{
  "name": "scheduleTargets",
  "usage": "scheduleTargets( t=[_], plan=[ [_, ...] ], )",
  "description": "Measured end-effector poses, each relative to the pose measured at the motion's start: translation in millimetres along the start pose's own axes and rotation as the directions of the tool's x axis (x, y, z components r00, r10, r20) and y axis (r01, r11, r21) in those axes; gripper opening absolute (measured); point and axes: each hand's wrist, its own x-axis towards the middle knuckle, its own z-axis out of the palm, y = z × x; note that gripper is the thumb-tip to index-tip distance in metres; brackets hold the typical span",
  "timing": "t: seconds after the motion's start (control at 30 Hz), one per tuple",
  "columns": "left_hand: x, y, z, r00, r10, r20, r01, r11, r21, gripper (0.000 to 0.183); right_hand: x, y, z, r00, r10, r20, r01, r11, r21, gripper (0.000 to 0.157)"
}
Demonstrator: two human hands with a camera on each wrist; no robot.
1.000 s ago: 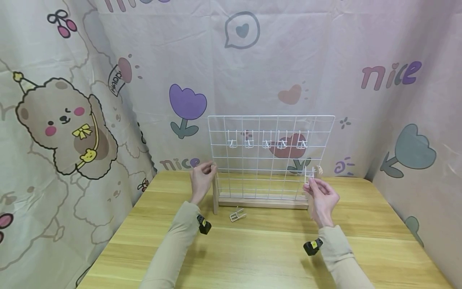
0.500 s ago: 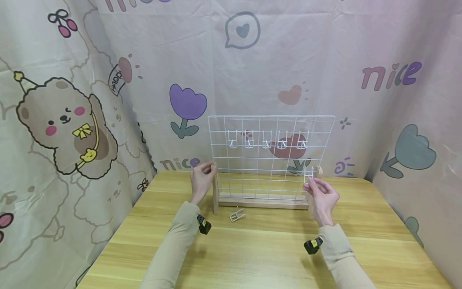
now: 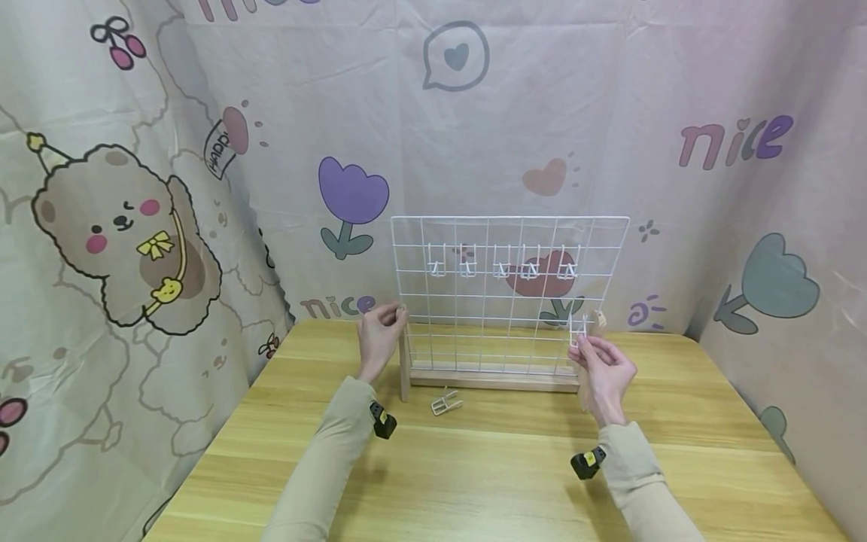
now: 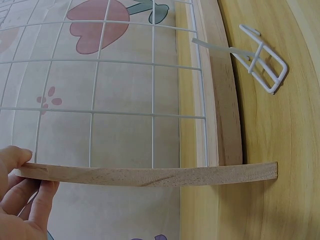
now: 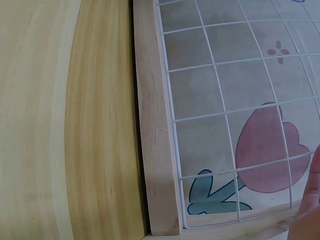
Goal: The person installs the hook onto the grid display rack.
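Observation:
A white wire grid panel [image 3: 497, 309] stands upright in a wooden stand [image 3: 497, 381]. My left hand [image 3: 379, 339] grips the upper end of the stand's left post, thumb on one side and fingers on the other; the post [image 4: 150, 176] shows in full in the left wrist view. At the panel's lower right, my right hand [image 3: 606, 369] pinches a white wire hook [image 3: 578, 325] by its lower part, with its prongs up against the grid. Only part of the right hand [image 5: 307, 207] shows in the right wrist view, and the hook is out of that frame.
Several white wire hooks [image 3: 501, 269] hang in a row on the upper grid. One loose hook [image 3: 445, 405] lies on the wooden table [image 3: 488, 474] in front of the stand's base. A printed curtain [image 3: 460, 135] hangs behind and at both sides.
The hook in my right hand has shifted slightly left and down against the grid. My left hand stays on the post, and the hanging hooks have not moved.

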Motion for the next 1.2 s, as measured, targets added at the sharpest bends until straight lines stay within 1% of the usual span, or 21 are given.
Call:
scheduleTargets(
  t=[0.1, 0.3, 0.57, 0.87, 1.2],
  plan=[
    [0.0, -0.6, 0.1, 1.0, -0.001, 0.001, 0.001, 1.0, -0.006, 0.028, -0.5, 0.9, -0.3, 1.0, -0.007, 0.003, 0.007, 1.0, 0.003, 0.008],
    [-0.3, -1.4, 0.5, 1.0, 0.022, -0.005, -0.022, 1.0, 0.006, 0.028, -0.8, 2.2, -1.8, 1.0, -0.014, 0.01, 0.014, 1.0, 0.004, 0.006],
    [-0.7, -0.8, -0.2, 1.0, 0.008, 0.005, -0.008, 1.0, -0.002, 0.028, -1.1, 5.4, -5.3, 1.0, -0.016, 0.011, 0.016, 1.0, 0.004, 0.006],
    [0.3, -1.5, -0.4, 1.0, 0.0, 0.009, 0.0, 1.0, -0.01, 0.028, -2.2, 6.4, -6.0, 1.0, 0.005, -0.002, -0.005, 1.0, -0.025, 0.007],
    [0.5, -1.9, -0.4, 1.0, 0.006, 0.012, -0.006, 1.0, -0.008, 0.027, -4.8, 6.7, -7.4, 1.0, -0.004, 0.005, 0.004, 1.0, -0.004, 0.007]
  ],
)
